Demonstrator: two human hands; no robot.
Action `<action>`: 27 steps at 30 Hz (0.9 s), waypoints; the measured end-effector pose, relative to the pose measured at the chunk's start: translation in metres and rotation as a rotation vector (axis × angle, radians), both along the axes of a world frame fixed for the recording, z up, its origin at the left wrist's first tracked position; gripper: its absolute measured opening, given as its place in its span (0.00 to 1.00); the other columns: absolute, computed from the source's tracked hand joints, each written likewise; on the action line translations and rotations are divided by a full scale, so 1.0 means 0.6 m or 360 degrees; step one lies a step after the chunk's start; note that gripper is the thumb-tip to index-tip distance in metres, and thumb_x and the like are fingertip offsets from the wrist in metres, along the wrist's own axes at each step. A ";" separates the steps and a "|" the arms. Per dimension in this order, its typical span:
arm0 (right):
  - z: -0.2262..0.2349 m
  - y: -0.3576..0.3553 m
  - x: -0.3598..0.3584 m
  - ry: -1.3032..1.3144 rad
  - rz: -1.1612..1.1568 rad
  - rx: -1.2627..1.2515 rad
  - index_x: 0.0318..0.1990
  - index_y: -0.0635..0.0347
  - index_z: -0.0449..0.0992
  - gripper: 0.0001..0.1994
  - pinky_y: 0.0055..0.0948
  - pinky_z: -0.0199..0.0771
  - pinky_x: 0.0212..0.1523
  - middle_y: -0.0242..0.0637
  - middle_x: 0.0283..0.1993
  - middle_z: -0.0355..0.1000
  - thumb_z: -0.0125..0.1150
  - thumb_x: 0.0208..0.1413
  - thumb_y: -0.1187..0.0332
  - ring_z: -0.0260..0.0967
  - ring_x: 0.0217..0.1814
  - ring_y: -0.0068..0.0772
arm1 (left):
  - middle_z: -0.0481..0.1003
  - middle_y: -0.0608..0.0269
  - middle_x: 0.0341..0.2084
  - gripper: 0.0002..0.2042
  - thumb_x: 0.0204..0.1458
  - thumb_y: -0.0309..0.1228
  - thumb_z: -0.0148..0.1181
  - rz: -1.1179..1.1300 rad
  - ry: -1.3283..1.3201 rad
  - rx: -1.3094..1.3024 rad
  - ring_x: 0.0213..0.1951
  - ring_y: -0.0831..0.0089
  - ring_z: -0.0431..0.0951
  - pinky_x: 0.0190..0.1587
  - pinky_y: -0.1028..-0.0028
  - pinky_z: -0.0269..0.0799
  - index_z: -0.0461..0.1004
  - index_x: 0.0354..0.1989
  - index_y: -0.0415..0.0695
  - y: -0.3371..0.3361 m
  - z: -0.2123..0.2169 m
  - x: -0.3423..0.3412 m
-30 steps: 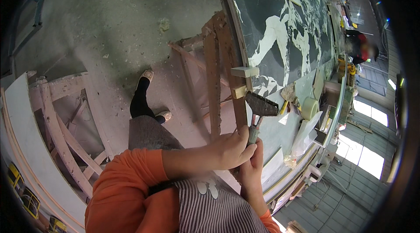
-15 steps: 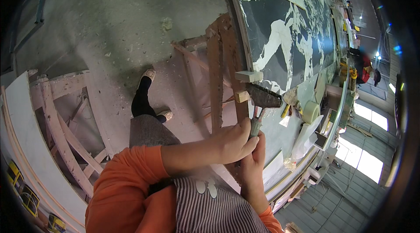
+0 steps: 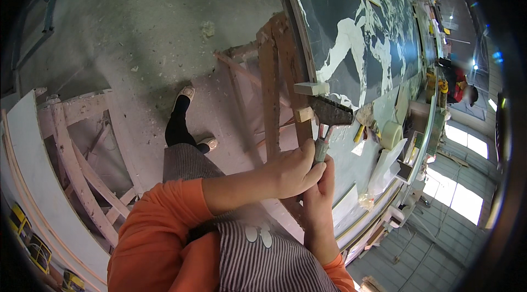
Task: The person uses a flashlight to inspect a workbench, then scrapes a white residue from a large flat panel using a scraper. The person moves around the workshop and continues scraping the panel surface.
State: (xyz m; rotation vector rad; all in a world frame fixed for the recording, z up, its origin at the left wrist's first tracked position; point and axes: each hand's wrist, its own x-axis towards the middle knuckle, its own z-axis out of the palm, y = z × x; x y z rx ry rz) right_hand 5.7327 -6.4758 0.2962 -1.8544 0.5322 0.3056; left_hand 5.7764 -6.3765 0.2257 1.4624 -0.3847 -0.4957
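Observation:
A dark, crusted wide-bladed scraper (image 3: pixel 332 112) is held over the near end of the bench, blade pointing away from me. Two reddish prongs join its blade to a grey-green handle (image 3: pixel 321 150). My left hand (image 3: pixel 296 171) is closed round the handle, thumb along its near end. Just below and to the right, my right hand (image 3: pixel 320 190) is closed at the handle's lower end, its fingers partly hidden by the left. By the blade's left side, a pale rectangular block (image 3: pixel 312 89) sits at the bench corner, with a small wooden block (image 3: pixel 303 114) beneath it.
A black-and-white marbled slab (image 3: pixel 335 39) covers the far bench. Right of the scraper lie a tape roll (image 3: pixel 391 135), a yellow-handled tool (image 3: pixel 359 134) and crumpled plastic (image 3: pixel 379 179). Brown wooden trestles (image 3: pixel 269 83) support the bench; another wooden frame (image 3: pixel 77 160) stands left. Someone in red (image 3: pixel 458 86) is far right.
The scraper has shifted slightly, its blade turning a little and more of the prongs showing. Both hands keep hold of the handle, with the left hand slightly lower along it.

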 end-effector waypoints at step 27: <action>0.011 0.023 0.005 0.0042 -0.0057 -0.0048 0.53 0.63 0.57 0.15 0.17 0.62 0.18 0.34 0.29 0.66 0.50 0.63 0.70 0.62 0.19 0.17 | 0.75 0.31 0.30 0.23 0.58 0.42 0.46 -0.0161 0.0099 0.0033 0.33 0.41 0.79 0.37 0.53 0.74 0.60 0.44 0.28 0.023 0.013 0.019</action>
